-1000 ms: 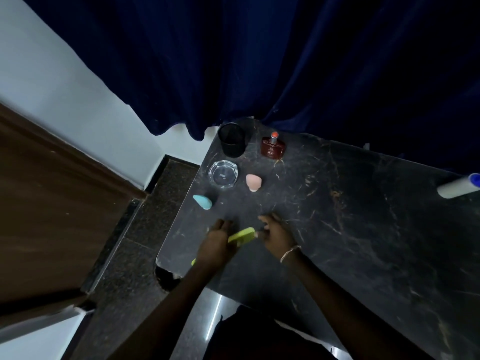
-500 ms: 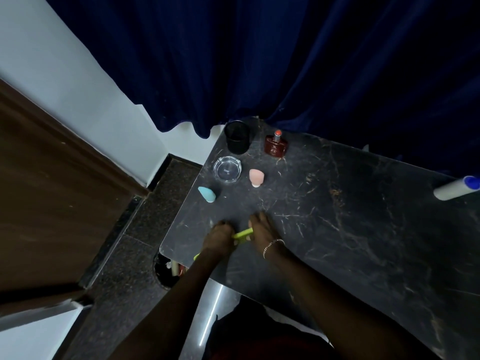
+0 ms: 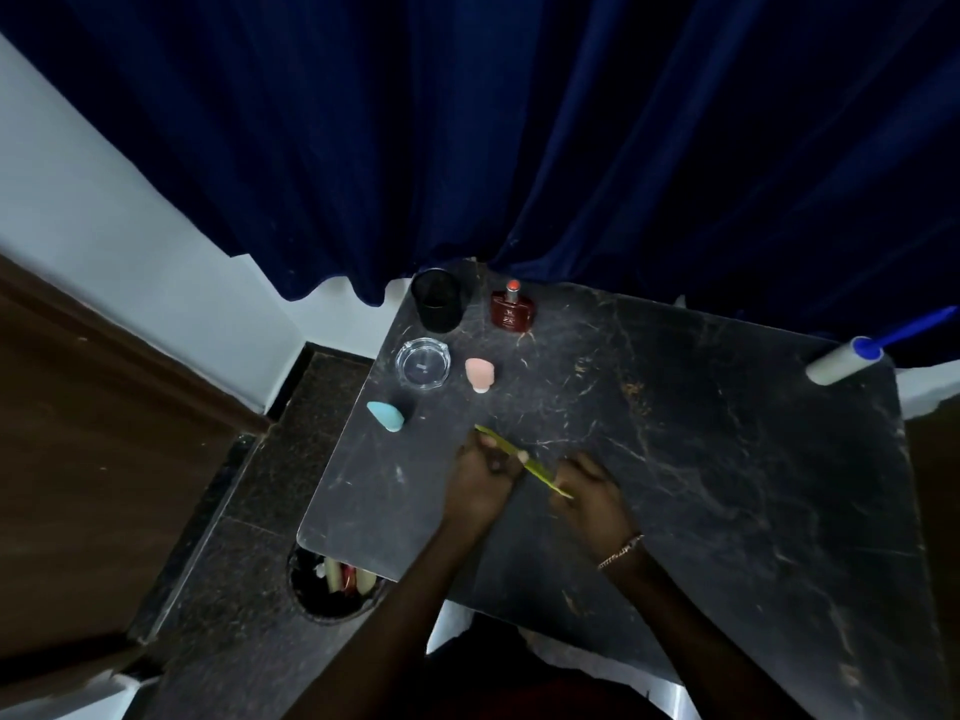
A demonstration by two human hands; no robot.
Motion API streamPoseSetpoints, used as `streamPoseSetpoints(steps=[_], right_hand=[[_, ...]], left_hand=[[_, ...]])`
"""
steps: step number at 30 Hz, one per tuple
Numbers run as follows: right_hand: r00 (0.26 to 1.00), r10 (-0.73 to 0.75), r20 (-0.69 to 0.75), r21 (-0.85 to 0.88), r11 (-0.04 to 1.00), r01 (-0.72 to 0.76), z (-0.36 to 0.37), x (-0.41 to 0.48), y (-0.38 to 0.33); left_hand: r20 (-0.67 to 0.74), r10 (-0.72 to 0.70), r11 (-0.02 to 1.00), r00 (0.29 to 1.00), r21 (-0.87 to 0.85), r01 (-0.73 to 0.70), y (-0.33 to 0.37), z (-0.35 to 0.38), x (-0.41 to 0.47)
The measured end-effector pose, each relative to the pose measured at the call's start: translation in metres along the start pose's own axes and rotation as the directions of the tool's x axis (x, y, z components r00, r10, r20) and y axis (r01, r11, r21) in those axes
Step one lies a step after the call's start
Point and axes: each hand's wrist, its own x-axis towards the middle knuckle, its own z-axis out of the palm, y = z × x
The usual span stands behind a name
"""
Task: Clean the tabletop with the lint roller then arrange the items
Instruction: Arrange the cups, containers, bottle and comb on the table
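A thin yellow-green comb (image 3: 537, 467) lies slanted over the dark marble tabletop (image 3: 727, 459), held between my left hand (image 3: 485, 472) and my right hand (image 3: 589, 491), each gripping one part of it. Behind them, near the left edge, sit a light blue sponge (image 3: 385, 415), a clear glass ashtray (image 3: 422, 363) and a pink sponge (image 3: 479, 374). A black cup (image 3: 437, 306) and a dark red perfume bottle (image 3: 512, 311) stand at the back left corner. The lint roller (image 3: 852, 358), white with a blue handle, lies at the far right corner.
A dark blue curtain (image 3: 519, 148) hangs behind the table. Below the table's front left corner stands a round bin (image 3: 332, 582) with rubbish in it. A dark stone floor and a wooden door (image 3: 104, 433) lie to the left.
My hands have lifted and turned the comb; it now slants from upper left to lower right. My right hand has shifted to the right end. The other items have not moved.
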Motion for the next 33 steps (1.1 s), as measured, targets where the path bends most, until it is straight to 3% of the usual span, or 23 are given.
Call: streamPoseSetpoints(steps=[2,3,7,10,13,16,18,23,29,33], right_hand=[[0.999,-0.043,-0.018,-0.071,0.997,0.042,0.0,-0.01,-0.002],[0.998,-0.055,-0.034,-0.118,0.992,0.05,-0.001,-0.015,-0.005],[0.989,-0.052,-0.14,-0.17,0.985,0.028,-0.007,-0.022,-0.01],[0.987,-0.019,-0.159,0.033,0.999,0.025,-0.013,-0.021,-0.005],[0.972,0.145,-0.187,0.251,0.963,-0.095,-0.023,-0.014,-0.006],[0.914,0.323,-0.247,0.36,0.906,-0.223,-0.028,0.008,-0.002],[0.887,0.428,-0.171,0.44,0.839,-0.32,-0.031,0.025,0.0],[0.809,0.581,-0.09,0.526,0.717,-0.457,-0.031,0.061,0.006],[0.698,0.711,-0.083,0.652,0.569,-0.502,-0.021,0.109,0.012],[0.666,0.74,-0.089,0.649,0.55,-0.525,-0.013,0.127,0.023]], left_hand=[[0.09,-0.14,0.958,0.986,-0.241,0.158,0.011,0.015,-0.002],[0.103,-0.17,0.941,0.98,-0.278,0.192,0.016,0.023,-0.001],[0.046,-0.117,0.984,0.992,-0.132,0.122,0.034,0.044,0.008],[0.094,-0.065,0.983,0.993,-0.168,0.08,0.043,0.049,0.02],[0.151,0.007,0.984,0.988,-0.175,0.02,0.045,0.054,0.037],[0.221,0.067,0.986,0.973,-0.161,-0.031,0.051,0.056,0.052],[0.257,0.087,0.987,0.963,-0.153,-0.048,0.056,0.056,0.058],[0.248,0.105,0.992,0.963,-0.089,-0.085,0.063,0.059,0.082],[0.261,0.111,0.983,0.959,0.114,-0.145,0.073,0.066,0.117],[0.292,0.106,0.96,0.95,0.219,-0.174,0.074,0.078,0.134]])
